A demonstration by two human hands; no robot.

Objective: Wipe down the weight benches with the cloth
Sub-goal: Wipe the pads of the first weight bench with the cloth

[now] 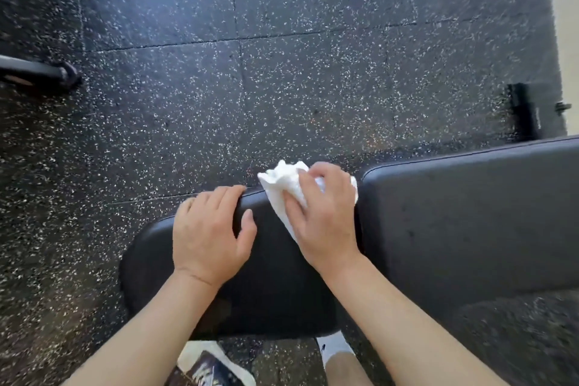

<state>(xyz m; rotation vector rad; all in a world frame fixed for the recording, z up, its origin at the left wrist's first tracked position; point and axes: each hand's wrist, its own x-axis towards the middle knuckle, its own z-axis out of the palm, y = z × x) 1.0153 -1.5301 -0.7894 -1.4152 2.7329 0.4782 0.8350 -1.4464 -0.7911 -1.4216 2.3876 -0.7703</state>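
White cloth [283, 188] bunched under my right hand [324, 213] at the seat pad's [275, 276] far edge needs firm, overlapping strokes, left hand [208, 229] pressing flat, fingers relaxed.

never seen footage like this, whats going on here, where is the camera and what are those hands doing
There is no machine here, just a person. The single picture comes from a camera worn on the person's head, looking down at their own two hands. Below them is a black padded weight bench: a smaller seat pad and a longer back pad to its right, standing on a speckled rubber gym floor. The right hand presses a crumpled white cloth onto the far edge of the seat pad, near the gap between the pads. The left hand rests on the seat pad, fingers over its far edge. A shoe shows at the bottom.
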